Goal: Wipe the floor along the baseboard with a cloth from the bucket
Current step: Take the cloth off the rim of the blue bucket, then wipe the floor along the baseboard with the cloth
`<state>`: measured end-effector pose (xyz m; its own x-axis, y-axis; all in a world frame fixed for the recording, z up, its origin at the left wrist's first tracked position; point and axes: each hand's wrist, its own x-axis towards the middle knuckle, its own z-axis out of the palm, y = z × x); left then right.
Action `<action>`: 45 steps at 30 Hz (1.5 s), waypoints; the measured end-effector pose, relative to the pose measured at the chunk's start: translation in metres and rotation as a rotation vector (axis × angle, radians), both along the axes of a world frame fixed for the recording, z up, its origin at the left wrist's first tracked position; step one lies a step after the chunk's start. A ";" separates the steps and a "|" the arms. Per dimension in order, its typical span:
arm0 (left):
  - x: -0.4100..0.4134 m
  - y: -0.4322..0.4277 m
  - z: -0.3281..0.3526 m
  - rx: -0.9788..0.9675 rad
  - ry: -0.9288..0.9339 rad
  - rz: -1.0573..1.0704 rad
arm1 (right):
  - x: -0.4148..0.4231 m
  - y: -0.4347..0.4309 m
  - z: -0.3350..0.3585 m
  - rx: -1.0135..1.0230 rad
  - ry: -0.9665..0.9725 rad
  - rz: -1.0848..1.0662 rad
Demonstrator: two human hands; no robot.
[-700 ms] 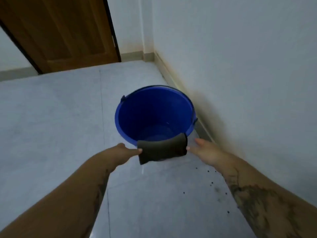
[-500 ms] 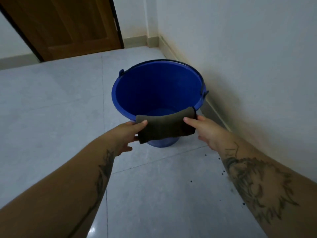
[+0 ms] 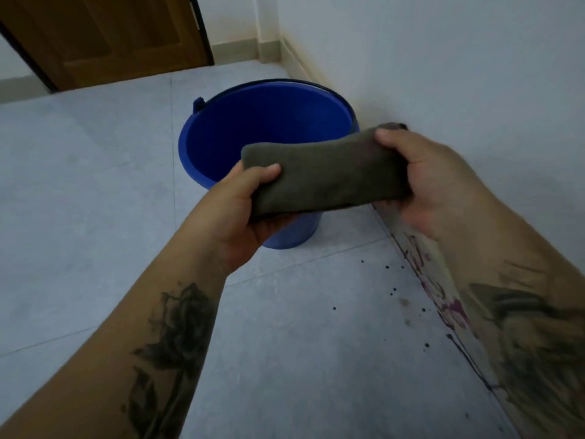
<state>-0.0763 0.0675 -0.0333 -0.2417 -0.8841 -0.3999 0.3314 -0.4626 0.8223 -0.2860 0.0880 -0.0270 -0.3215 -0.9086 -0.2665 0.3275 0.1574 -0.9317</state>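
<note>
I hold the cloth [image 3: 326, 177] up in the air in front of the bucket [image 3: 240, 128], one end in each hand. My left hand [image 3: 243, 210] is clenched around its left end, thumb pressed on top and fingers curled beneath. My right hand [image 3: 437, 182] grips the right end the same way, thumb over the upper edge. The cloth is a dull grey-green, thick and soft-looking, with a fuzzy nap, folded into a long pad that sags a little between my hands.

The bucket is round, smooth blue plastic, with a dark wire handle lying along its far rim. It stands on the floor [image 3: 95, 191] close to the baseboard [image 3: 456, 315]. The floor is pale grey tile, matt, with thin grout lines. Small dark specks are scattered on the tile near the wall [image 3: 459, 64], and purple splashes and runs mark the baseboard beside my right forearm. A brown wooden door [image 3: 104, 36] stands at the far left.
</note>
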 end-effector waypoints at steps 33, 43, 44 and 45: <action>-0.014 0.125 -0.348 0.037 -1.557 -1.103 | 0.048 0.074 -0.369 0.203 1.679 0.867; -0.032 0.136 -0.352 -0.264 -1.514 -1.015 | -0.076 0.020 -0.388 0.462 1.689 0.603; -0.037 0.131 -0.350 -0.229 -1.512 -1.025 | -0.091 0.034 -0.389 0.528 1.705 0.545; -0.042 0.126 -0.349 -0.185 -1.513 -1.039 | -0.098 0.054 -0.389 0.555 1.727 0.504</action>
<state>-0.1184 0.1934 -0.3822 -0.2224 -0.6838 -0.6950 -0.9749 0.1465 0.1679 -0.3840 0.1416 -0.4156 -0.2878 -0.9265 -0.2424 -0.9572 0.2865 0.0415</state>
